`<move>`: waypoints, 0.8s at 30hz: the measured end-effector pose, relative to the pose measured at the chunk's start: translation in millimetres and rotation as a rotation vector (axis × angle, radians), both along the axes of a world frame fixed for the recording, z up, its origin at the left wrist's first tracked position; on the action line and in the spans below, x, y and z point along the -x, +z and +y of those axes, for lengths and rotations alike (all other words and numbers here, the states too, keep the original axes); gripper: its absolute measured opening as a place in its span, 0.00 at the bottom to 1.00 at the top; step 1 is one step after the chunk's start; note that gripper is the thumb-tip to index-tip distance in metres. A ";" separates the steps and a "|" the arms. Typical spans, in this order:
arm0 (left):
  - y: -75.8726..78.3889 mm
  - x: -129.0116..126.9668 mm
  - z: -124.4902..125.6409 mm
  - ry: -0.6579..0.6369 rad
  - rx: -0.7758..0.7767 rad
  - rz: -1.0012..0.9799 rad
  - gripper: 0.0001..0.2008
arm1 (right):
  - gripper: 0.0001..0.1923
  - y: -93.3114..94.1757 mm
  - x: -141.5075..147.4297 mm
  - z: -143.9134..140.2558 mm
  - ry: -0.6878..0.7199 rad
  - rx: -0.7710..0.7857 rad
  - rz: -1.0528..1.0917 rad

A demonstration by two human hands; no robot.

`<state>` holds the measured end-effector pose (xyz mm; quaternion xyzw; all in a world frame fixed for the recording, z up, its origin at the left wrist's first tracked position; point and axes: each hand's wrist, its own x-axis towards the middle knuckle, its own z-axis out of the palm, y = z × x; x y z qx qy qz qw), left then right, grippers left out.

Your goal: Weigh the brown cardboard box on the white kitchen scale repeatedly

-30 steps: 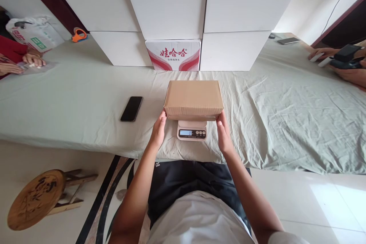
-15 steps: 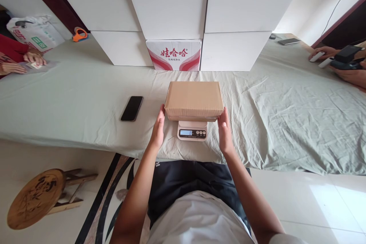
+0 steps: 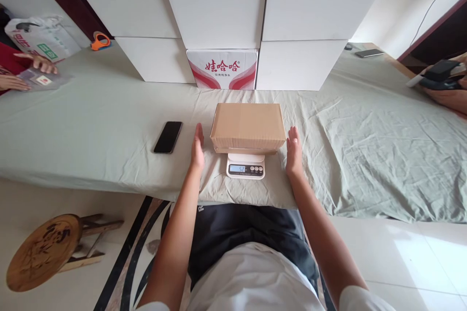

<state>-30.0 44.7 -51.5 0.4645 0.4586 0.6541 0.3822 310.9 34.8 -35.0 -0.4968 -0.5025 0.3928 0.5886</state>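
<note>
Both hands, left hand (image 3: 198, 145) and right hand (image 3: 294, 149), have released the crosswise-lying box (image 3: 248, 127) on the scale (image 3: 245, 166).

Red "娃哈哈" brand w/ smaller unreadable line under it on carton (image 3: 222, 69) behind scale (image 3: 245, 165); scale display shows digits, approx "52", blurry.
</note>
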 end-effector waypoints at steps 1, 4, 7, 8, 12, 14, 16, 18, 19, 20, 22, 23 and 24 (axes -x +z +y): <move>-0.9 0.4 -1.4 -0.007 -0.006 -0.002 0.37 | 0.36 -0.7 0.4 -1.9 -0.008 -0.003 -0.001; 0.0 2.0 -5.2 -0.021 -0.006 -0.003 0.37 | 0.35 0.5 2.8 -8.4 -0.010 -0.018 0.009; 1.3 2.5 -6.5 -0.022 -0.005 0.006 0.38 | 0.34 3.4 6.0 -13.6 0.000 -0.041 0.000; 1.3 2.4 -6.6 -0.022 -0.005 0.013 0.37 | 0.34 4.0 6.7 -14.6 0.000 -0.045 0.000; 0.1 2.3 -6.7 -0.028 -0.004 0.048 0.36 | 0.34 3.4 7.3 -14.1 -0.013 -0.044 0.057; 0.0 2.5 -7.0 -0.030 0.004 0.068 0.36 | 0.35 1.8 6.4 -12.5 -0.017 -0.038 0.077; 0.6 2.5 -7.4 -0.035 0.012 0.079 0.37 | 0.35 0.5 5.4 -11.3 -0.017 -0.035 0.082; 1.8 2.3 -7.9 -0.040 0.017 0.070 0.37 | 0.34 -0.2 4.7 -11.0 -0.018 -0.041 0.086; 2.5 2.0 -8.2 -0.041 0.020 0.063 0.38 | 0.34 -0.3 4.5 -11.1 -0.018 -0.045 0.086; 3.2 1.8 -8.6 -0.042 0.023 0.057 0.38 | 0.34 -0.3 4.3 -11.4 -0.018 -0.049 0.085; 4.2 1.2 -9.1 -0.040 0.029 0.050 0.39 | 0.34 -0.1 4.1 -12.0 -0.018 -0.051 0.083; 4.4 0.9 -9.2 -0.041 0.030 0.050 0.38 | 0.33 -0.1 4.1 -12.2 -0.017 -0.051 0.081; 4.5 0.8 -9.3 -0.043 0.030 0.052 0.38 | 0.33 -0.1 4.1 -12.3 -0.016 -0.051 0.080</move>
